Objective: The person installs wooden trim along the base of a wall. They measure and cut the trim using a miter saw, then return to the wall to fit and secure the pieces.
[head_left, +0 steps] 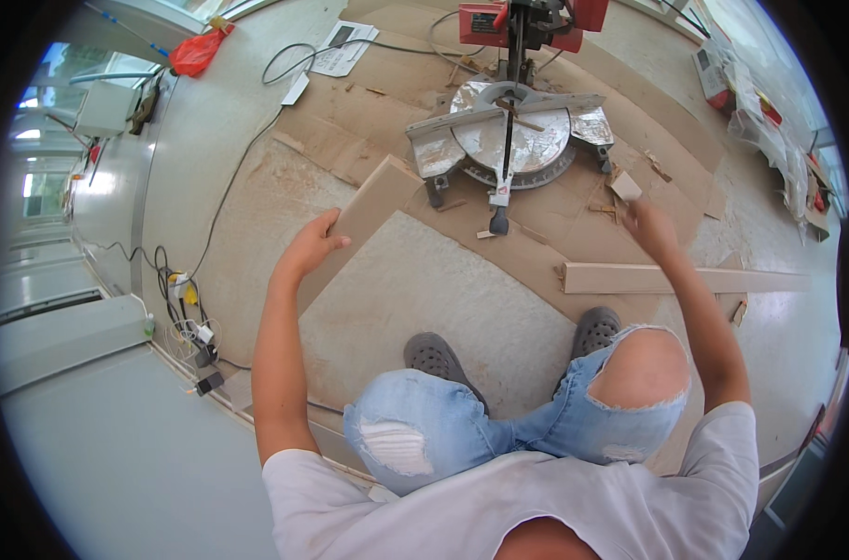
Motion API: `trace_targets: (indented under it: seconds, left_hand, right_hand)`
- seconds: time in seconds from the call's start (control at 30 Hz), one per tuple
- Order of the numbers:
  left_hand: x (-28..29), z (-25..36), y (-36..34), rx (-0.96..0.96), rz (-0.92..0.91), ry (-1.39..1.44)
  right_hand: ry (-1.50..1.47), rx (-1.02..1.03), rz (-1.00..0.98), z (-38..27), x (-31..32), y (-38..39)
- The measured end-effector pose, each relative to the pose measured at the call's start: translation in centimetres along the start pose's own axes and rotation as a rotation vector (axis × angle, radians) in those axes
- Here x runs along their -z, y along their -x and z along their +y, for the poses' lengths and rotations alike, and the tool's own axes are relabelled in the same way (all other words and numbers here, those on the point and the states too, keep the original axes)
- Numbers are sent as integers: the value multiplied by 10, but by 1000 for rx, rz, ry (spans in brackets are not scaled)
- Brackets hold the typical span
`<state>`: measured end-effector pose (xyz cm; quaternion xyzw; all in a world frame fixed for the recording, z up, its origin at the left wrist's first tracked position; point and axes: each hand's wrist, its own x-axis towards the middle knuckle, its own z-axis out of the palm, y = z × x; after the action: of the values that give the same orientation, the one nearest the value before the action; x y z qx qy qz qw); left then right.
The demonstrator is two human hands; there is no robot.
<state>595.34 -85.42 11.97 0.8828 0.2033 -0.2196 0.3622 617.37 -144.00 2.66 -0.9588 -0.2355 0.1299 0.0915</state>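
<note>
My left hand [311,247] grips a long beige board [373,198] by its edge, thumb on the upper face. The board slants from beside my left forearm up toward the miter saw [513,140]. That saw stands ahead of me with its round metal table, fence and black front handle [499,222]. My right hand [652,230] is at the right of the saw, fingers curled in at a small pale wood offcut [626,186]; the fingertips are partly hidden. Below this hand another long board [648,278] lies on the floor.
Flattened cardboard [350,121] with wood scraps lies under the saw. A black cable [224,191] runs along the left to plugs and adapters [201,345]. A red bag [199,52] is at the far left, plastic sheeting [770,131] at the right. My shoes [434,357] stand near.
</note>
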Motion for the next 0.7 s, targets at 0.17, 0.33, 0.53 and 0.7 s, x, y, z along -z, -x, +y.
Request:
trace_targets:
  seconds: [0.17,0.33,0.53,0.7]
  left_hand:
    - [9,2,46,10,-86,143]
    - [16,43,61,3,-81,105]
    - [35,45,70,22,-80,177]
    - [42,25,71,34,-34,292]
  right_hand:
    - [140,152,-111,51,-63,125]
    - [195,105,-242,73,-69,105]
    - [263,138,-488,73,-47,81]
    - [143,-36,-464,68,-44,84]
